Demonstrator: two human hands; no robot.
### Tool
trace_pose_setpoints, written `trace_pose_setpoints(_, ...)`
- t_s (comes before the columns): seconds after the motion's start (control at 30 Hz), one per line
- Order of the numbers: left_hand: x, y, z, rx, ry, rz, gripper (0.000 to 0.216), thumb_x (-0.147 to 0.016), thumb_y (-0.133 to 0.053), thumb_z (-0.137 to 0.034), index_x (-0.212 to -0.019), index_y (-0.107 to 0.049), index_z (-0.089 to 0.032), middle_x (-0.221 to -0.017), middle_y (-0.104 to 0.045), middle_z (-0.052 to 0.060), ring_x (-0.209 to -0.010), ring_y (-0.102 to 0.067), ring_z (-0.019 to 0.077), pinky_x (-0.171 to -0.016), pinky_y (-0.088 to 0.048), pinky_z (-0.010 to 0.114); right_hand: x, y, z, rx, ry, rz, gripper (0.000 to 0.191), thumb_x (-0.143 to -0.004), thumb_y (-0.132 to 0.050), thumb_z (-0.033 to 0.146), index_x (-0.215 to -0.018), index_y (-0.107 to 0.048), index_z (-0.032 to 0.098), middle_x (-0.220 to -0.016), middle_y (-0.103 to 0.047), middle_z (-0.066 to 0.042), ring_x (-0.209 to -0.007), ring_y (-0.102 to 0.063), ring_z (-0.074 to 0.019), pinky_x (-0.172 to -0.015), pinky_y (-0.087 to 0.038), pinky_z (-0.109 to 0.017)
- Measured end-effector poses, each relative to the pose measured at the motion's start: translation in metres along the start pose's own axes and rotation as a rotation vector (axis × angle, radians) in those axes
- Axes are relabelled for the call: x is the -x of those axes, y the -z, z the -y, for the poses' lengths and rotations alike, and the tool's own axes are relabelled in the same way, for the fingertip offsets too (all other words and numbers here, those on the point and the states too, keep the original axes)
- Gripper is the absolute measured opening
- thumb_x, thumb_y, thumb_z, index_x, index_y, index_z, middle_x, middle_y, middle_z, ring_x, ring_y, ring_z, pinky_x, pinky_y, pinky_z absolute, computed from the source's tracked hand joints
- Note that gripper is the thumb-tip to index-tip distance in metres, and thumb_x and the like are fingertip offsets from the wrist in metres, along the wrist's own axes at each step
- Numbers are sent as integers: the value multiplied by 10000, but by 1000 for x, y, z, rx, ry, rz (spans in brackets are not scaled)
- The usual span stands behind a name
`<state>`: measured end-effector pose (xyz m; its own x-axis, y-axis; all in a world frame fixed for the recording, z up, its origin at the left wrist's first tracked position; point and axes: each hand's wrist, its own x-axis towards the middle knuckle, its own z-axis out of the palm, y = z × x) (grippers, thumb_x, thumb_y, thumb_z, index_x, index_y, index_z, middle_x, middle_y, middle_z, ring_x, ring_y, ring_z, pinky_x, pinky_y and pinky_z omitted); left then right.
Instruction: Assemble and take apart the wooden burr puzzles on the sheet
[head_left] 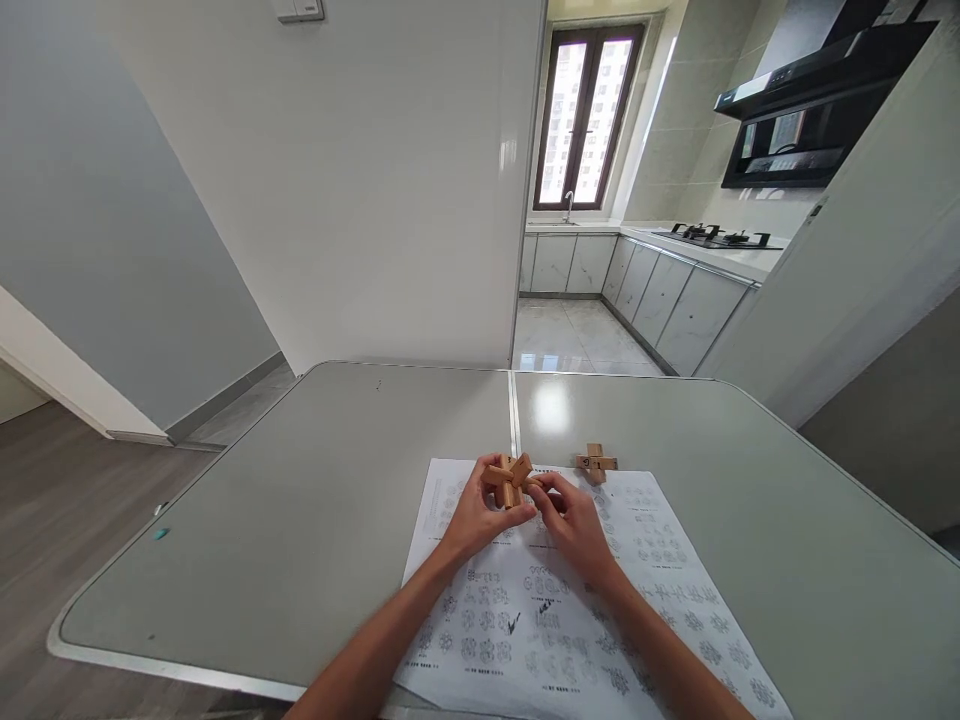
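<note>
A partly joined wooden burr puzzle point(508, 478) of several interlocking pieces is held above the paper sheet. My left hand point(480, 510) is closed around its left side and underside, thumb along the bottom. My right hand point(568, 518) is closed in a pinch at the puzzle's right side, on a small wooden piece point(534, 483) mostly hidden by the fingers. I cannot tell whether that piece is joined to the rest. Beneath both hands lies a large instruction sheet point(517, 610) printed with rows of puzzle diagrams and two dark tick marks.
Another cross-shaped wooden puzzle point(596, 462) sits at the sheet's far edge, to the right of my hands. The grey-green table point(300, 530) has a pale rim and a seam down its middle. A small teal bit point(160, 533) lies near the left edge.
</note>
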<state>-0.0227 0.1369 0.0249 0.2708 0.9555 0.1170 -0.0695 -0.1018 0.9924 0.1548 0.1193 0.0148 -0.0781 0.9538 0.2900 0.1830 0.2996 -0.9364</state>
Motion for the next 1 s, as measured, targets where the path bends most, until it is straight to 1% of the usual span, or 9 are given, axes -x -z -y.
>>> trace_pose_setpoints(0.2,2,-1,-3,-52,-20,-30,798,-651,-942,-459,-1282,-503,-248,-1204,-647,79,-1054,-633,234,-893,-496,335,-1,0,-1,2,10,11,365,-1019,-560,532,-995,-696,194,-862,-720,-48,-629,-601,-167,-563,-462,-278)
trace_pose_setpoints(0.27,2,-1,-5,-63,-14,-34,804,-646,-941,-465,-1280,-499,-245,-1199,-646,79,-1046,-629,234,-885,-493,335,-1,0,-2,2,13,10,360,-1021,-558,527,-995,-698,196,-856,-719,-48,-631,-605,-170,-567,-467,-281)
trace_pose_setpoints(0.47,4,-2,-7,-88,4,-27,775,-676,-924,-463,-1280,-487,-249,-1193,-646,73,-1036,-617,230,-886,-490,344,0,-1,-4,2,27,-13,327,-1015,-573,519,-1008,-710,223,-919,-732,-70,-694,-639,-207,-612,-497,-314)
trace_pose_setpoints(0.6,6,-4,-7,-91,-5,-51,770,-669,-932,-454,-1257,-479,-250,-1133,-639,47,-966,-616,201,-830,-485,313,-2,-1,-4,-28,33,20,317,-1014,-577,523,-990,-709,236,-1012,-699,-72,-700,-605,-186,-615,-484,-309)
trace_pose_setpoints(0.63,5,-4,-7,-84,-10,-55,767,-664,-935,-454,-1247,-482,-248,-1119,-640,43,-956,-618,198,-822,-484,310,-3,0,-5,-49,23,38,316,-1017,-573,524,-992,-702,236,-1008,-687,-68,-694,-599,-180,-612,-479,-306)
trace_pose_setpoints(0.7,5,-4,-6,-48,-6,-53,763,-655,-938,-463,-1230,-487,-245,-1101,-645,40,-959,-629,203,-827,-490,314,-3,0,-6,-94,-5,81,314,-1024,-563,526,-1014,-682,235,-876,-657,-39,-642,-574,-167,-586,-455,-298)
trace_pose_setpoints(0.8,2,-2,-6,38,38,-44,758,-656,-933,-490,-1219,-488,-243,-1089,-664,42,-974,-658,214,-863,-506,337,-1,2,-7,-116,-28,130,321,-1032,-555,528,-1037,-670,228,-632,-526,31,-540,-489,-150,-525,-374,-286)
trace_pose_setpoints(0.9,1,1,-5,78,59,-35,746,-660,-930,-505,-1202,-493,-239,-1069,-684,41,-962,-680,216,-877,-516,350,0,3,-6,-121,-33,156,331,-1032,-557,533,-1022,-667,221,-584,-472,48,-520,-433,-140,-512,-317,-287)
trace_pose_setpoints(1.0,1,2,-5,93,34,-1,743,-665,-926,-505,-1205,-489,-240,-1107,-687,51,-990,-692,224,-893,-530,359,0,3,-6,-149,-48,176,338,-1022,-572,542,-1022,-667,218,-584,-468,49,-532,-430,-142,-521,-319,-289)
